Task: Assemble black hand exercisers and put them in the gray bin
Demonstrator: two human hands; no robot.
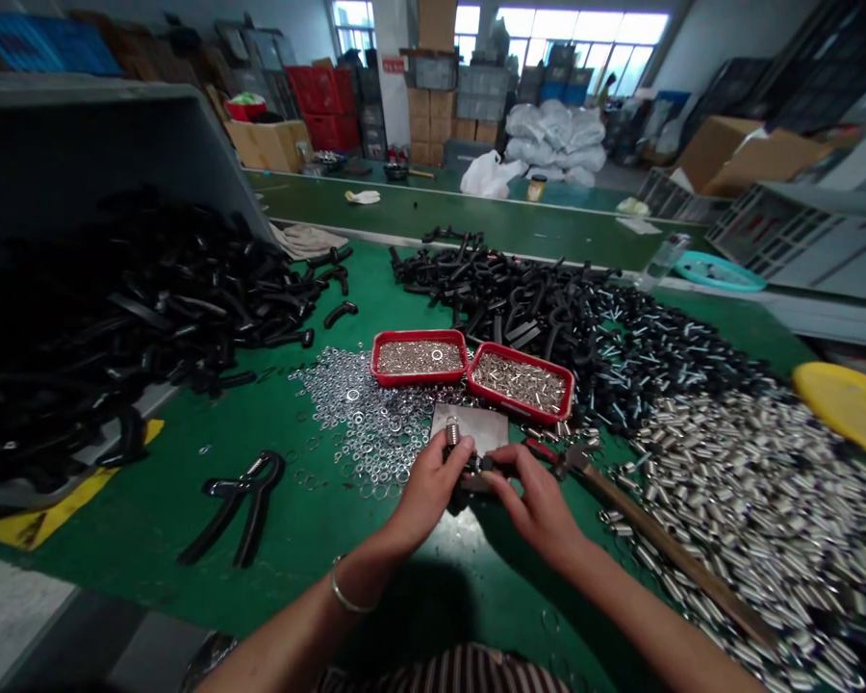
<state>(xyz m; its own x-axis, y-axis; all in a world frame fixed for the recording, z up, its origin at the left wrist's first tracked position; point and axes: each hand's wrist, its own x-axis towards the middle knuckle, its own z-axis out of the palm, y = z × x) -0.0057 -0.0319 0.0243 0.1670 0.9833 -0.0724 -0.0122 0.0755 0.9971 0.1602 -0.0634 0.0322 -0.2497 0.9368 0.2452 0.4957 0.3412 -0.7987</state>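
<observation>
Over a small metal plate (485, 423) my left hand (427, 486) is closed, with a coil spring (452, 433) standing up between thumb and fingers. A small black part (478, 466) sits between my two hands, partly hidden by the fingers. My right hand (538, 499) pinches this part from the other side. To the left lies a black hand gripper (249, 496), two handles joined by a spring. Just beyond the plate are two red trays, one holding tiny metal pieces (419, 357) and the other small pins (523, 381).
A hammer (649, 534) lies right of my hands, beside a heap of springs (757, 491). Washers (375, 433) spread to the left. Black handles are piled at the back (520, 298) and in a grey bin (165, 279). A yellow lid (852, 404) is at far right.
</observation>
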